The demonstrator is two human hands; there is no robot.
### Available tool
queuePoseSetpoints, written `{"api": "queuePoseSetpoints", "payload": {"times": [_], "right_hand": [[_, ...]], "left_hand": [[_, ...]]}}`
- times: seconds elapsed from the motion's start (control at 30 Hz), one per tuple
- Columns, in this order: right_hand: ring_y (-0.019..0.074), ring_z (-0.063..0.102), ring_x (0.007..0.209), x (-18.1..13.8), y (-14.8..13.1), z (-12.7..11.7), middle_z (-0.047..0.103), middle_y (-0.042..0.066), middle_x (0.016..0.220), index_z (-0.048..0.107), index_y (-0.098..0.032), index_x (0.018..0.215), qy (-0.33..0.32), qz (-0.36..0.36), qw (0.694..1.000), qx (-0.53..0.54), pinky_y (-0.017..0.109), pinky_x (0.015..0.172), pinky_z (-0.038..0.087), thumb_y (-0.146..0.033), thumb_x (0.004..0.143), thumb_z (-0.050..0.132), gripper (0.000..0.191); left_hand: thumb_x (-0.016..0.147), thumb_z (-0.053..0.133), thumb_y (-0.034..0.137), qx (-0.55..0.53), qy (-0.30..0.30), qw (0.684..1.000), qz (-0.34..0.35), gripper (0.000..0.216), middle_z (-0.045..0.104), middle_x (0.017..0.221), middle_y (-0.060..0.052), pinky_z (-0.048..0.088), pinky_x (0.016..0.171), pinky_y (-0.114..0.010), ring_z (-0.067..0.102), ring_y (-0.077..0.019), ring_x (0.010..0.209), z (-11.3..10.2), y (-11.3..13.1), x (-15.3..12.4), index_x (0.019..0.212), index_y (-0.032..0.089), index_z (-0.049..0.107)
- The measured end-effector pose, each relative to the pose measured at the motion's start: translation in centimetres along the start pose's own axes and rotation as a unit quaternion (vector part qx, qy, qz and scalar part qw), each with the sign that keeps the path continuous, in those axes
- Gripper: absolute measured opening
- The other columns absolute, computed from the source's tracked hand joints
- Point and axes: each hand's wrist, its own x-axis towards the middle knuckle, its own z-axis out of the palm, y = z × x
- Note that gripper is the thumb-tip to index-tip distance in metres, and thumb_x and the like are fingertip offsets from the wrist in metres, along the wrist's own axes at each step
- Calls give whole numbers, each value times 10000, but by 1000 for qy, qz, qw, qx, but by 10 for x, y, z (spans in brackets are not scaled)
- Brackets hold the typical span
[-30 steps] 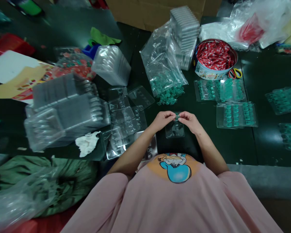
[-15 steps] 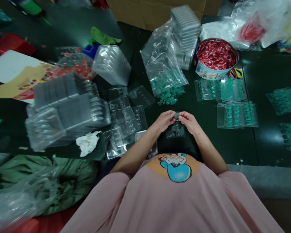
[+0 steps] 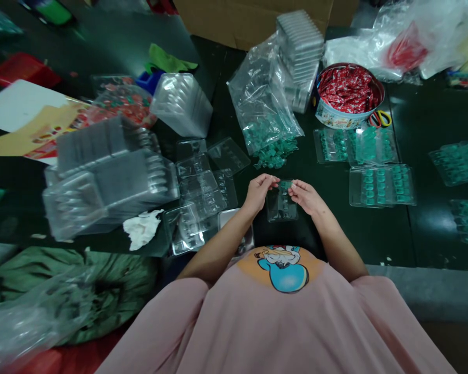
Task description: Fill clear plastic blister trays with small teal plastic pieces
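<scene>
Directly in front of me a clear plastic blister tray [image 3: 283, 212] lies on the dark table. A small green plastic piece [image 3: 284, 184] shows at its top end. My right hand [image 3: 304, 197] pinches at the right side of that piece, thumb and forefinger closed. My left hand [image 3: 259, 193] is just off the tray's upper left corner with its fingertips pressed together; whatever they may hold is too small to make out. Beyond both hands, a heap of loose green pieces [image 3: 275, 155] spills from a clear plastic bag [image 3: 263, 93].
Filled trays of green pieces [image 3: 382, 186] lie to the right. Loose clear trays [image 3: 203, 189] and tall tray stacks [image 3: 109, 171] stand left, beside a crumpled white tissue [image 3: 141, 229]. At the back right are a round tin [image 3: 339, 118] of red wrapped items and scissors [image 3: 380, 119].
The green piece has gone from between both hands down to the tray's top end. My left hand has drawn slightly left, away from it, and my right hand stays close to it.
</scene>
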Motion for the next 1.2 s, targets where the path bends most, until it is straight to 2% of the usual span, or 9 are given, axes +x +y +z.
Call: {"api": "queuePoseSetpoints", "payload": {"times": [0.13, 0.33, 0.43, 0.57, 0.7, 0.8, 1.03, 1.1, 1.2], "right_hand": [[65, 518, 642, -2, -2, -3, 605, -36, 709, 625, -194, 770, 18, 5, 1000, 9, 181, 572, 362, -438, 597, 863, 382], [60, 519, 632, -3, 1, -11, 608, -47, 692, 635, -203, 762, 44, -7, 999, 19, 183, 601, 386, -416, 588, 871, 363], [64, 514, 627, -3, 1, -15, 606, -45, 689, 636, -206, 759, 54, -15, 998, 20, 191, 600, 386, -416, 591, 867, 355], [68, 508, 627, -8, 1, -22, 602, -44, 690, 633, -211, 755, 70, -24, 997, 19, 198, 599, 382, -426, 585, 865, 360], [74, 507, 635, -21, 5, -32, 597, -41, 698, 635, -215, 753, 92, -24, 995, 16, 200, 603, 389, -433, 581, 867, 362], [84, 512, 647, -25, 10, -42, 592, -34, 708, 643, -221, 760, 107, -29, 994, 11, 206, 605, 400, -437, 596, 859, 347], [95, 509, 648, -18, 20, -44, 587, -22, 709, 639, -222, 756, 105, -25, 994, 1, 212, 592, 410, -458, 593, 857, 360], [97, 511, 655, -15, 21, -38, 580, -23, 710, 641, -221, 760, 106, -24, 994, 1, 213, 601, 413, -460, 592, 857, 363], [92, 508, 654, -12, 20, -31, 570, -30, 700, 641, -217, 754, 104, -18, 994, 1, 216, 621, 414, -450, 578, 866, 369]], "left_hand": [[760, 661, 338, 113, 45, 988, 94, 176, 679, 748, -14, 456, 729, -262, 605, -137, 717, -26, 10, 26, 727, 169, 699], [754, 661, 281, 233, 103, 953, 165, 137, 635, 674, -2, 429, 656, -256, 554, -129, 640, -62, 44, 62, 689, 162, 679], [800, 624, 279, 293, 62, 928, 223, 162, 653, 725, -17, 446, 706, -270, 575, -143, 696, -47, 59, 67, 691, 170, 674], [858, 556, 250, 327, -34, 896, 300, 197, 678, 788, -34, 456, 773, -289, 608, -162, 789, 3, 74, 68, 717, 176, 672], [856, 543, 207, 338, -56, 881, 326, 187, 673, 765, -23, 448, 750, -286, 598, -148, 754, 31, 86, 71, 710, 176, 654], [841, 577, 216, 359, -14, 874, 328, 152, 669, 753, -10, 434, 711, -282, 582, -138, 733, 7, 104, 86, 710, 183, 647], [822, 685, 282, 386, 242, 837, 303, 204, 583, 655, 29, 408, 691, -321, 485, -112, 671, -122, 182, 137, 652, 206, 601], [836, 685, 375, 393, 232, 831, 318, 245, 573, 658, 29, 414, 702, -338, 500, -128, 698, -133, 194, 137, 665, 223, 599], [872, 645, 432, 394, 155, 830, 364, 267, 599, 718, 16, 425, 758, -359, 532, -138, 769, -110, 195, 122, 735, 203, 629]]}}
